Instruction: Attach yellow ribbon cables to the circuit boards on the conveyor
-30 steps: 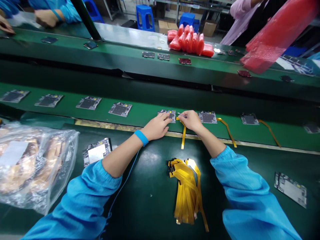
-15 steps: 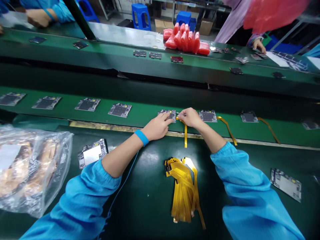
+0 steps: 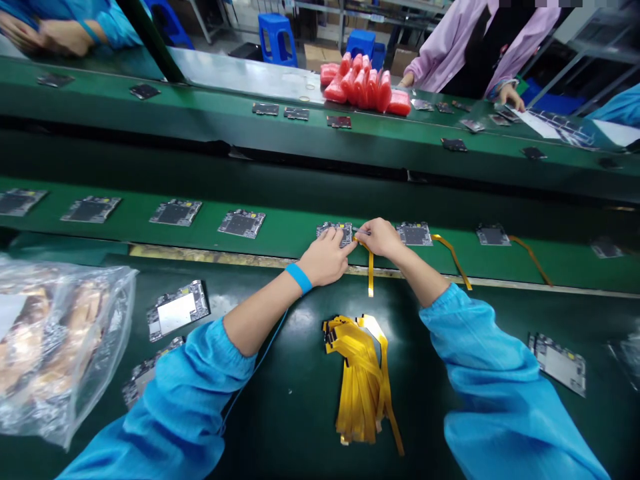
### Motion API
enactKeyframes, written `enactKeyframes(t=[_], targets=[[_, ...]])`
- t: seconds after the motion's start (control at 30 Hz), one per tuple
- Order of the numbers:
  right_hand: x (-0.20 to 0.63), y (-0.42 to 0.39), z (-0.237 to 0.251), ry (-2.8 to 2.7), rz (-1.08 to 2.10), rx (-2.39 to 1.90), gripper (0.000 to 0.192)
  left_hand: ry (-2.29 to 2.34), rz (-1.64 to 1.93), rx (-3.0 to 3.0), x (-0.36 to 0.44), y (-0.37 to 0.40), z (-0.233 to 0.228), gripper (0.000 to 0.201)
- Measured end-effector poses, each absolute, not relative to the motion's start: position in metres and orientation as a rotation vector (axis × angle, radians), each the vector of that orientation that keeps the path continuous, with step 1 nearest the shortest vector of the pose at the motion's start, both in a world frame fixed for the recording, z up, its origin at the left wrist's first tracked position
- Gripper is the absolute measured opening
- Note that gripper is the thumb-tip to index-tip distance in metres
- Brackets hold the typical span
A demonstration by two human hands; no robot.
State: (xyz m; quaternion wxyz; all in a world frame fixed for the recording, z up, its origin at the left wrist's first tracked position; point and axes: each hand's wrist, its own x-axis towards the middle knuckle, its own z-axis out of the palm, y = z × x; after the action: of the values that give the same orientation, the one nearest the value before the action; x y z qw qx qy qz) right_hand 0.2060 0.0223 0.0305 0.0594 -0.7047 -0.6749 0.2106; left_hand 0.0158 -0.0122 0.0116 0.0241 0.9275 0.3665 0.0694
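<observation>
Head camera looks forward and down, close over the green bench.

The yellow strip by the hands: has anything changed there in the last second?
Hardly. The yellow strip swung from slanting to hanging straight over the belt's edge. The left hand still presses the circuit board; the right hand still pinches the strip's top end.

Your left hand rests its fingers on a small circuit board on the green belt, in the middle of the frame. Your right hand pinches the top end of a yellow strip just beside that board. The strip hangs down over the belt's edge. A pile of yellow strips lies lower down, between your 2 blue sleeves. A clear bag sits at the lower left.
</observation>
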Motion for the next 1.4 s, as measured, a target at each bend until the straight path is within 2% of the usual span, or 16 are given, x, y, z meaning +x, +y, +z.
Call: enactKeyframes(t=[0.13, 0.27, 0.33, 0.47, 0.6, 0.83, 1.03, 1.17, 1.27, 1.4], targets=[[0.213, 0.017, 0.032, -2.078, 0.600, -2.112, 0.017, 1.180, 0.230, 2.855, 0.023, -0.014, 0.010, 0.053], [0.225, 0.010, 0.034, -2.164, 0.546, -2.035, 0.037, 1.189, 0.240, 2.818, 0.029, -0.015, 0.010, 0.049], [0.228, 0.008, 0.035, -2.206, 0.506, -1.993, 0.041, 1.197, 0.229, 2.829, 0.033, -0.016, 0.010, 0.048], [0.229, 0.007, 0.033, -2.177, 0.552, -1.911, 0.021, 1.227, 0.193, 2.872, 0.039, -0.018, 0.011, 0.049], [0.230, 0.007, 0.031, -2.166, 0.585, -1.936, 0.010, 1.234, 0.215, 2.873, 0.042, -0.018, 0.010, 0.049], [0.240, 0.004, 0.030, -2.145, 0.531, -2.065, 0.012, 1.148, 0.214, 2.863, 0.042, -0.016, 0.008, 0.048], [0.258, -0.026, 0.031, -2.029, 0.482, -1.895, 0.016, 1.156, 0.216, 2.833, 0.046, -0.020, 0.007, 0.053], [0.265, -0.076, 0.041, -2.098, 0.668, -1.652, 0.023, 1.137, 0.203, 2.796, 0.049, -0.021, 0.008, 0.055], [0.257, -0.116, 0.054, -2.278, 0.867, -1.498, 0.016, 1.115, 0.207, 2.769, 0.051, -0.020, 0.008, 0.055], [0.235, -0.161, 0.066, -2.375, 0.998, -1.394, 0.016, 1.054, 0.274, 2.725, 0.048, -0.017, 0.008, 0.055]])
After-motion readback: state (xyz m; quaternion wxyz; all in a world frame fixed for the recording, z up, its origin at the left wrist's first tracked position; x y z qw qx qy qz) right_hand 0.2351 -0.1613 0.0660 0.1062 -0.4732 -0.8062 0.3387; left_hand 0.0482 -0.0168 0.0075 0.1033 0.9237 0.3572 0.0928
